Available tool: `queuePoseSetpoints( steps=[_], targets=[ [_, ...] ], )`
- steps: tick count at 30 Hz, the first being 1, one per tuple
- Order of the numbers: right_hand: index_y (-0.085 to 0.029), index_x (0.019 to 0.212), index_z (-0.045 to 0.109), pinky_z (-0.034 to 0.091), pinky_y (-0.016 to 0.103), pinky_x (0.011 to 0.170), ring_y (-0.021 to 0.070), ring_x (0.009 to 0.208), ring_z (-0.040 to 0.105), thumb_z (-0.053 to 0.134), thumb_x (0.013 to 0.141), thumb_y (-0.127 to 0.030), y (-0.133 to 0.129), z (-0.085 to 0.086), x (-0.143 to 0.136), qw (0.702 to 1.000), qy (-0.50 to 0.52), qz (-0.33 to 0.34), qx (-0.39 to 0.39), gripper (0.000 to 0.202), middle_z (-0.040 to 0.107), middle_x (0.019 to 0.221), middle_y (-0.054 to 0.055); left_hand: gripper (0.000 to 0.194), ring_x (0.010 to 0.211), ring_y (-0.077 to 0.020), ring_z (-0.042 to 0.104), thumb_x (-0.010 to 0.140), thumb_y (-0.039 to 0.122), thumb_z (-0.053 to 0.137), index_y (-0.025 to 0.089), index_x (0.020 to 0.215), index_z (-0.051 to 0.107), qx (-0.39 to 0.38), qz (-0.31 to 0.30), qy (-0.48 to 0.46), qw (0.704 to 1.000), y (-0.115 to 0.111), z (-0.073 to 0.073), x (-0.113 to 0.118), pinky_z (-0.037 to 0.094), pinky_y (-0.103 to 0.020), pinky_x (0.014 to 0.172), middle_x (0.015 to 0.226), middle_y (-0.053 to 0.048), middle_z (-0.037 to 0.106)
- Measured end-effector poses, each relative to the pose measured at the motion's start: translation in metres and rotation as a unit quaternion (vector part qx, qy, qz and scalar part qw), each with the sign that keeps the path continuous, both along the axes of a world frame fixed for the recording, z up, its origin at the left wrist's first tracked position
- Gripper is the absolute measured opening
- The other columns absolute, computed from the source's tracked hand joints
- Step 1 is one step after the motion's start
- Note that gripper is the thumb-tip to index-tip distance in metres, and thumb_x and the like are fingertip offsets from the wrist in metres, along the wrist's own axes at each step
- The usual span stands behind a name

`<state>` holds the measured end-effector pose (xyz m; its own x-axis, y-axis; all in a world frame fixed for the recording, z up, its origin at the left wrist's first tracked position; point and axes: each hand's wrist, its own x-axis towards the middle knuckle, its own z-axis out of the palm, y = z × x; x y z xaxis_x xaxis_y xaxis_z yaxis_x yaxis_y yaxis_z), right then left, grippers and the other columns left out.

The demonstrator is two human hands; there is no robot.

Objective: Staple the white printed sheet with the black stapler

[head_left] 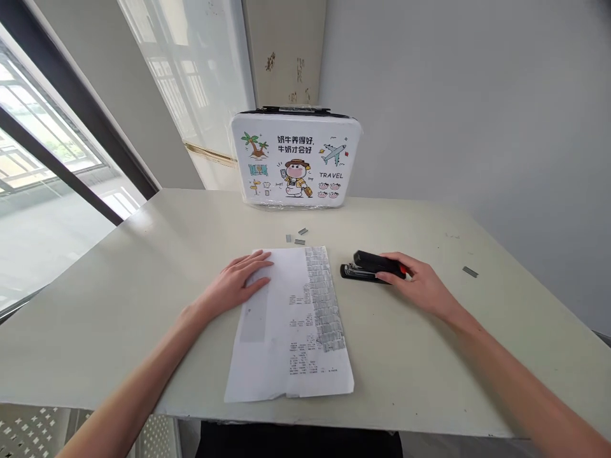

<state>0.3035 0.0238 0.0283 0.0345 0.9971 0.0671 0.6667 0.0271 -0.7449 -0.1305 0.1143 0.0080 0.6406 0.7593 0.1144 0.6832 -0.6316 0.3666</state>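
Observation:
A printed sheet of paper (281, 318) lies on the pale table, its right side covered by a long band of metal staples (324, 299). My left hand (243, 280) rests flat on the sheet's upper left part, fingers stretched out. Just right of the paper, my right hand (415, 280) grips the rear end of a black stapler (370, 266) with a red spot near the thumb. The stapler's front points left towards the sheet, apart from it, and its jaw stands a little apart.
Several small staple strips (300, 242) lie beyond the paper's top edge. Another staple strip (470, 271) is at the right. A white cartoon-printed case (296, 159) stands at the table's back, against the wall side. The table's front edge (372, 427) runs close to my body.

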Motion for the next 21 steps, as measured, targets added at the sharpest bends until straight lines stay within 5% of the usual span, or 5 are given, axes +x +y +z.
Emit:
queuePoseSetpoints(
  steps=[10,16,21],
  targets=[
    [-0.031,0.113,0.072,0.051,0.031,0.063,0.0232,0.084,0.063,0.063,0.092,-0.068,-0.043,-0.013,0.010,0.999,0.008,0.038,-0.035,0.043,0.076,0.105,0.004,0.052,0.152,-0.0280,0.041,0.105,0.061,0.044,0.030,0.142,0.062,-0.023,-0.013,-0.025,0.999,0.006,0.001,-0.013,0.031,-0.049,0.128,0.162,-0.001,0.048],
    [-0.032,0.118,0.071,0.056,0.034,0.078,0.0250,0.098,0.067,0.061,0.095,-0.065,-0.045,-0.020,0.011,0.996,0.050,0.042,-0.060,0.042,0.075,0.117,0.004,0.049,0.151,-0.0294,0.043,0.103,0.061,0.050,0.030,0.139,0.064,-0.038,0.006,-0.032,0.999,0.002,0.009,-0.018,0.034,-0.050,0.126,0.156,-0.001,0.056],
    [-0.029,0.120,0.070,0.054,0.039,0.100,0.0262,0.116,0.067,0.038,0.105,-0.064,-0.049,-0.024,0.012,0.988,0.141,-0.044,-0.047,0.050,0.074,0.124,0.006,0.031,0.139,-0.0288,0.057,0.105,0.048,0.054,0.029,0.122,0.072,0.011,-0.011,-0.074,0.997,-0.011,0.022,0.012,0.043,-0.050,0.119,0.136,-0.003,0.071]
  ],
)
